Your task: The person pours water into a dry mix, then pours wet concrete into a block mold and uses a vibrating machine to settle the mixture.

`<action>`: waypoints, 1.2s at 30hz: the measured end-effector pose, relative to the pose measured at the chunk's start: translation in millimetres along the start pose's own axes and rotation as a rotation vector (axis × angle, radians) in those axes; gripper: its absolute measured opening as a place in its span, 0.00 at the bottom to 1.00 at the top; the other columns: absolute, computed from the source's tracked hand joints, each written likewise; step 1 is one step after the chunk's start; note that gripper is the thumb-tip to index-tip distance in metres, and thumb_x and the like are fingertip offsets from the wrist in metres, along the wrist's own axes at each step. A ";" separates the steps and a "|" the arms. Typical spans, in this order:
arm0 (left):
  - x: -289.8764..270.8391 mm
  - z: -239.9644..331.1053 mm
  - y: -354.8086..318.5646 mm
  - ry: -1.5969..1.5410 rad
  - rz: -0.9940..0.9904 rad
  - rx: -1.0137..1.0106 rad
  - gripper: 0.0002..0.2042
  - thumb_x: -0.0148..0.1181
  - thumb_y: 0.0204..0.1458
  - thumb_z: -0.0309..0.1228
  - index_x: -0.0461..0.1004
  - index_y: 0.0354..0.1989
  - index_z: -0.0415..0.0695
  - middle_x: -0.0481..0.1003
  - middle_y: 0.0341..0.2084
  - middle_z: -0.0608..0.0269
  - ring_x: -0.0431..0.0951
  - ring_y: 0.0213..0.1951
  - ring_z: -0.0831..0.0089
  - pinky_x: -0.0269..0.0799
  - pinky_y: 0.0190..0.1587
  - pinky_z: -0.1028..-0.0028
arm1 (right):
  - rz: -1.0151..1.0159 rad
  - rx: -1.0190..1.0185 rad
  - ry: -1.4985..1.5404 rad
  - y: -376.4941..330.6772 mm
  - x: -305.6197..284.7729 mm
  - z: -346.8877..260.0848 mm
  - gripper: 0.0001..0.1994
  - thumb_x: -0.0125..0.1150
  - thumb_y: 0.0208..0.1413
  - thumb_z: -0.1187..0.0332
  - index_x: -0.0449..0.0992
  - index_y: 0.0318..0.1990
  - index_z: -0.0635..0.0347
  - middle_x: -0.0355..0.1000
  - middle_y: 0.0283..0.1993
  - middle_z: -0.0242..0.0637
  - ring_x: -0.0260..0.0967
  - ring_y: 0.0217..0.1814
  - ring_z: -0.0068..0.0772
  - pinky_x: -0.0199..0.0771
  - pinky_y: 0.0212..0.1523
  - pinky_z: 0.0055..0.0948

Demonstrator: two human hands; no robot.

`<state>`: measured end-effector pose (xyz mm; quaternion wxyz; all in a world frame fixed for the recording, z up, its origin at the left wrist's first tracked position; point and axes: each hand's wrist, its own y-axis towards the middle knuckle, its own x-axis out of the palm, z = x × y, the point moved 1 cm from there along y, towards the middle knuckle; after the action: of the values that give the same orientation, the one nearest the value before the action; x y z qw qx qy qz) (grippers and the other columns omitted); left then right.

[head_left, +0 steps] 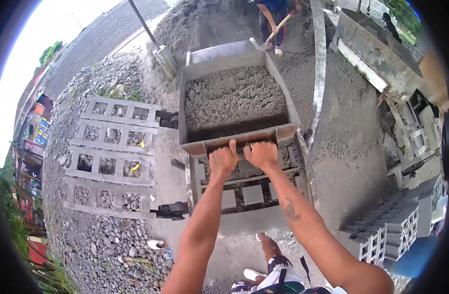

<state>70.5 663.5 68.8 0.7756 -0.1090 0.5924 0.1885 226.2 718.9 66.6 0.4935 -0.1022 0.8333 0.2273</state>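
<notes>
A large metal feed box (239,128) stands in front of me, filled with damp grey concrete mix (234,95). My left hand (223,160) is closed on the handle at its near side, thumb pointing up along the rusty wall. Just to its right, my right hand (261,155) is closed on the same handle, knuckles up. The handle itself is mostly hidden by my hands and the box. Under my forearms lies a block mould (254,194) with pale square plates and dark mix in the gaps between them.
Hollow concrete blocks (111,166) lie in rows on the left, beside gravel (106,245). Beyond the box, a co-worker (273,17) holds a shovel (283,24) by a mix heap (200,24). A rusty drum (376,49) and stacked blocks (386,235) stand right.
</notes>
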 end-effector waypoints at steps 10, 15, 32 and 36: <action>-22.2 10.0 -179.5 -0.052 -0.004 -0.018 0.41 0.29 0.73 0.55 0.86 0.27 0.38 0.83 0.28 0.39 0.85 0.36 0.42 0.79 0.49 0.50 | -0.086 0.011 -0.007 -164.5 -57.7 -19.6 0.21 0.54 0.60 0.52 0.86 0.26 0.56 0.81 0.27 0.49 0.81 0.30 0.55 0.81 0.39 0.52; -35.1 11.8 -328.7 -0.118 -0.070 -0.087 0.38 0.33 0.73 0.51 0.87 0.26 0.38 0.82 0.27 0.39 0.85 0.34 0.41 0.78 0.48 0.48 | -0.059 0.047 -0.005 -306.5 -102.2 -39.9 0.17 0.59 0.56 0.55 0.87 0.25 0.55 0.81 0.25 0.45 0.81 0.26 0.49 0.82 0.40 0.46; -16.8 -4.1 -304.2 -0.452 0.456 0.246 0.28 0.42 0.69 0.38 0.83 0.16 0.53 0.79 0.17 0.63 0.79 0.21 0.60 0.70 0.29 0.63 | 0.209 -0.111 0.052 -278.6 -72.3 -30.2 0.08 0.68 0.43 0.60 0.79 0.19 0.50 0.77 0.21 0.35 0.73 0.20 0.40 0.72 0.31 0.37; -10.7 -5.5 -234.4 -0.406 0.420 0.201 0.23 0.46 0.65 0.38 0.81 0.17 0.55 0.79 0.18 0.64 0.79 0.21 0.61 0.69 0.29 0.65 | 0.235 -0.084 -0.020 -208.5 -52.8 -26.9 0.07 0.67 0.42 0.61 0.79 0.20 0.49 0.75 0.20 0.33 0.71 0.19 0.39 0.67 0.29 0.34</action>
<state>162.0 447.4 64.9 0.8291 0.1333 0.4505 0.3031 313.6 520.6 65.6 0.4671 -0.0223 0.8242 0.3194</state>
